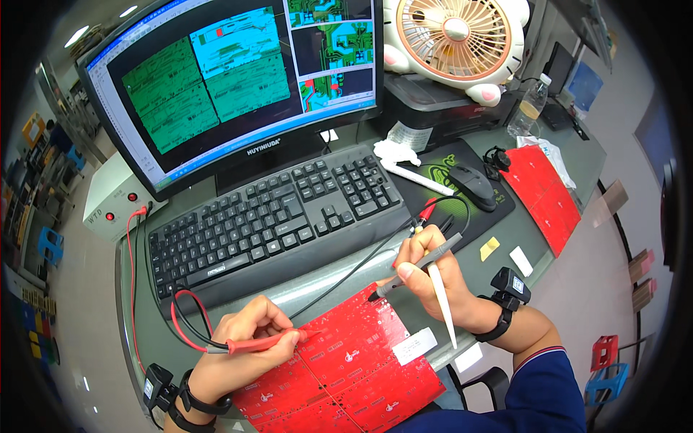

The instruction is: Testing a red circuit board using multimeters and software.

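Observation:
My left hand [249, 343] is closed round a red test probe [253, 343], its tip at the left part of a red circuit board [354, 386]. In my right hand [437, 278] is a dark grey test probe [395, 284], its black tip down at the board's upper edge. A white pen-like stick [442, 309] also sits in that hand, pointing toward me. The board lies tilted at the table's near edge and carries a white paper label [414, 346]. Whether each tip touches the board, I cannot tell.
Beyond the board stand a black keyboard [274, 224] and a monitor [238, 79] with circuit layouts. A mouse [473, 187] rests on a mat. Another red board [541, 191], a bottle [530, 107] and a fan [455, 32] are at right. Probe leads run from a white box [115, 198].

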A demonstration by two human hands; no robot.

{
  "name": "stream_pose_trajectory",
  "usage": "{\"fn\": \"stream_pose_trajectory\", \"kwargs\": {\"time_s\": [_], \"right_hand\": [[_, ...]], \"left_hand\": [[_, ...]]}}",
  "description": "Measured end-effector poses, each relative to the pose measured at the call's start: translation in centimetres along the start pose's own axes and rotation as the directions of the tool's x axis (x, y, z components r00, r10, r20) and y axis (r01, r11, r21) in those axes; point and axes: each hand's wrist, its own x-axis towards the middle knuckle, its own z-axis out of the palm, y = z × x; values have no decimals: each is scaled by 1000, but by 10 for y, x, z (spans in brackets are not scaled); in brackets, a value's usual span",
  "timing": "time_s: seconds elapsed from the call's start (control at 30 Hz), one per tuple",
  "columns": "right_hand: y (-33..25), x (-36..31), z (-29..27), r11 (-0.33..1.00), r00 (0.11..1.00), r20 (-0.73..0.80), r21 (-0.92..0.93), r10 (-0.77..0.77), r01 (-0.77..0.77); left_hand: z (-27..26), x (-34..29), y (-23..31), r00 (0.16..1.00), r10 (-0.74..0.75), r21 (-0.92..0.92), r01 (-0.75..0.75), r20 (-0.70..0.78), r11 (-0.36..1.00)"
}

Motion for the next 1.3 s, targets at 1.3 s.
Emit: {"fn": "stream_pose_trajectory", "kwargs": {"time_s": [1.3], "right_hand": [[1,-4,2,989,998,-37,-143,42,-47]], "left_hand": [[3,-4,-1,999,-30,84,28,15,996]]}}
